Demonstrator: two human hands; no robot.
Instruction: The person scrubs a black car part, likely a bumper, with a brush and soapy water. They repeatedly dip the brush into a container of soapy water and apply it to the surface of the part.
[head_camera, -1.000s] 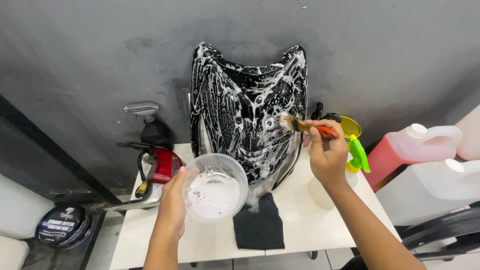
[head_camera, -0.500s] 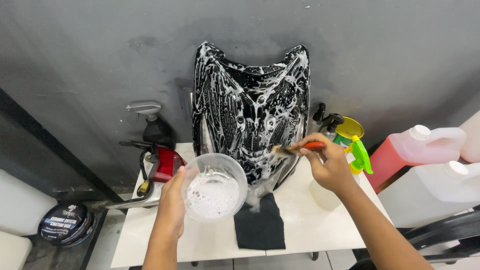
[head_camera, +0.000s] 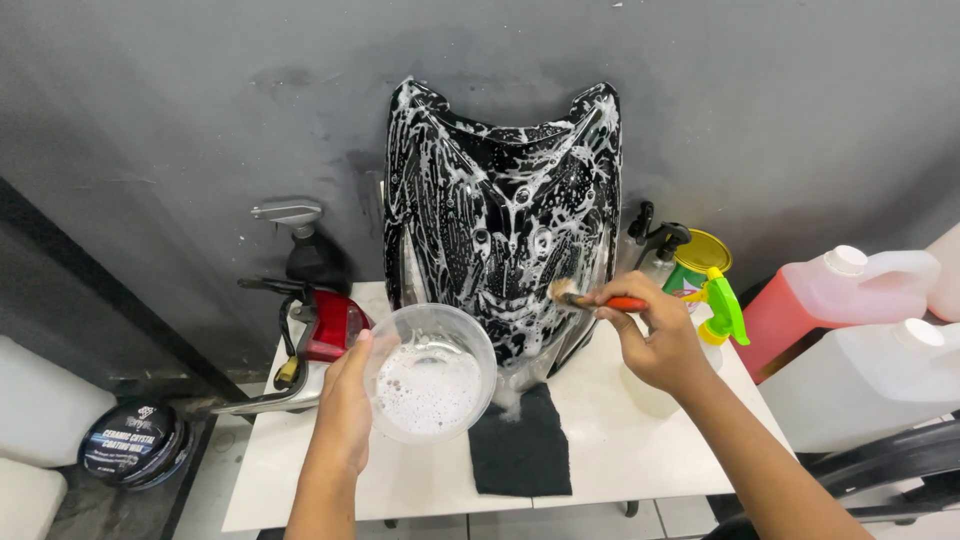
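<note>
Soapy black motorcycle fairing panel (head_camera: 503, 215) stands upright at the back of the white tabletop (head_camera: 620, 450), leaning on the grey wall (head_camera: 200, 110) and streaked all over with white foam. The right hand (head_camera: 660, 340) is closed around the orange handle of a small detailing brush (head_camera: 590, 298), whose bristles touch the panel's lower right part. The left hand (head_camera: 345, 405) grips the rim of a clear plastic cup (head_camera: 430, 372) with suds in its bottom, held just in front of the panel's lower edge. Compared with a second ago, the brush has come down from the panel's middle right to its lower right, and the right hand has dropped with it; the cup and left hand have hardly shifted. A black cloth (head_camera: 522, 445) lies flat on the tabletop under the panel's tip, partly behind the cup. Left of the cup sit a red tail-light unit (head_camera: 335, 322) and a dark spray bottle (head_camera: 305, 250). Right of the brush hand are a green-triggered spray bottle (head_camera: 722, 305), a yellow-lidded tin (head_camera: 702, 250), a red jug (head_camera: 830, 300) and a white jug (head_camera: 880, 385). A round black wax tin (head_camera: 130, 445) lies low at the left, off the tabletop.
</note>
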